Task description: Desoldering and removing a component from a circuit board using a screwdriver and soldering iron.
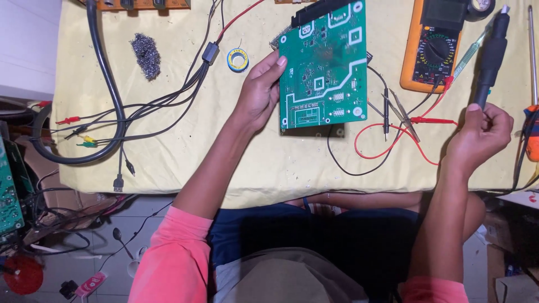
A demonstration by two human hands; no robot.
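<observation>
My left hand (pixel 259 90) grips the left edge of a green circuit board (pixel 324 67), holding it over the yellow cloth-covered table (pixel 269 163). My right hand (pixel 482 134) is closed around the lower end of a black soldering iron (pixel 492 53), whose tip points away from me toward the table's far right. The two hands are well apart, with the board between them and nearer the left one.
An orange multimeter (pixel 435 47) lies right of the board, with red and black probe leads (pixel 393 129) and tweezers (pixel 404 112) below it. A solder spool (pixel 237 59), steel wool (pixel 145 53) and thick black cables (pixel 112 101) lie left. Another green board (pixel 8 191) is off-table left.
</observation>
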